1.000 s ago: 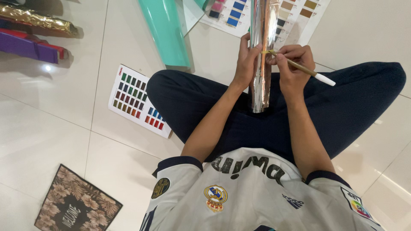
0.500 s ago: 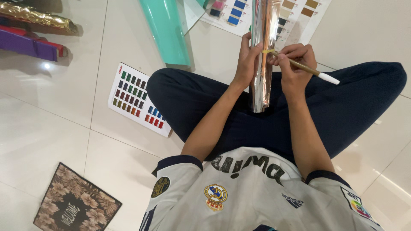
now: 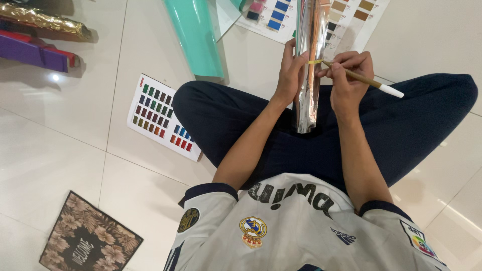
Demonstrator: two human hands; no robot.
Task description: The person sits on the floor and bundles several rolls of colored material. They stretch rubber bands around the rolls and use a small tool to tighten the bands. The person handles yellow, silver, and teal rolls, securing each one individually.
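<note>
Foil roll (image 3: pixel 310 65) stands upright between your crossed legs, its lower end near your lap. Your left hand (image 3: pixel 290 75) wraps around it, fingers curled on its side. Your right hand (image 3: pixel 349 80) pinches a brush (image 3: pixel 361 78), tip touching the roll at a yellow band (image 3: pixel 315 61). A colour chart (image 3: pixel 163 116) lies on the floor beside your left knee.

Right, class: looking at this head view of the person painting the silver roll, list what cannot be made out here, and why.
- Top of the silver roll: cut off by the upper edge.
- Brush tip: too small to see; only a yellow mark shows on the roll.
- Left hand palm: hidden behind the roll.
- Right hand fingertips: curled under around the brush.
- Teal sheet and colour chart: cropped by the upper edge.
</note>
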